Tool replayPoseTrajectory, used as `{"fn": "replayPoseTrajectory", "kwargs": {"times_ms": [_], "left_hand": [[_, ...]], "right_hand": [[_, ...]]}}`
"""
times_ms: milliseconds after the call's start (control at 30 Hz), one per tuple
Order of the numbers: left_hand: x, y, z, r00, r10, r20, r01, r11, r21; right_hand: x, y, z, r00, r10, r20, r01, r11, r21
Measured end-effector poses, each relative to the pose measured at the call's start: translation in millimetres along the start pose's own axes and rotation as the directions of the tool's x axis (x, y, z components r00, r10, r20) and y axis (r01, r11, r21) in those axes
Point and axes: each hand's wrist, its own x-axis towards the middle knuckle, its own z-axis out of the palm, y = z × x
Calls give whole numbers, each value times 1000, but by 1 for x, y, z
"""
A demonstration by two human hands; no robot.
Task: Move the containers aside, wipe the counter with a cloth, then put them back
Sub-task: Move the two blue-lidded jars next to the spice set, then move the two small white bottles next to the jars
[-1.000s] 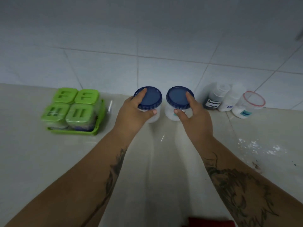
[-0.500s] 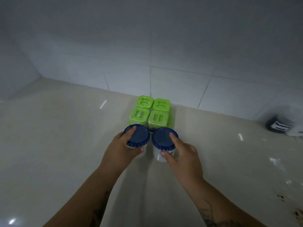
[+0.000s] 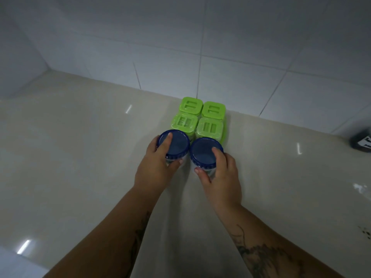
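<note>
Two clear jars with dark blue lids stand side by side in the middle of the beige counter. My left hand grips the left blue-lid jar, index finger lying across its lid. My right hand grips the right blue-lid jar, fingers over the lid's right rim. Both jars sit just in front of a green tray holding several green-lidded square containers, close to or touching it. No cloth is in view.
A white tiled wall runs behind the counter and turns a corner at the far left. A dark labelled bottle shows at the right edge. Dark specks dot the counter at the lower right.
Both hands have carried the two blue-lid jars leftward, from beside the labelled bottles on the right to just in front of the green containers. My view has turned left with them.
</note>
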Motion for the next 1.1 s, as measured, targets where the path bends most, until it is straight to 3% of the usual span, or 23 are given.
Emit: {"fn": "replayPoseTrajectory", "kwargs": {"times_ms": [200,300,500,767,900,1100], "left_hand": [[1,2,-5,998,-19,60,16,999,44],[5,16,-12,996,-60,70,63,997,-45],[28,88,-6,989,119,-89,-117,993,18],[53,249,137,917,363,166,-359,932,-57],[53,321,225,867,403,293,-385,915,-119],[71,399,329,844,423,330,-420,904,-83]], "right_hand": [[0,1,-4,999,-28,19,27,999,41],[4,5,-23,997,-80,17,79,993,93],[32,59,-108,989,-35,-145,48,995,88],[78,195,-258,932,108,-347,-155,982,-111],[93,270,-315,911,181,-370,-261,949,-178],[136,347,-358,936,188,-298,-277,916,-291]]}}
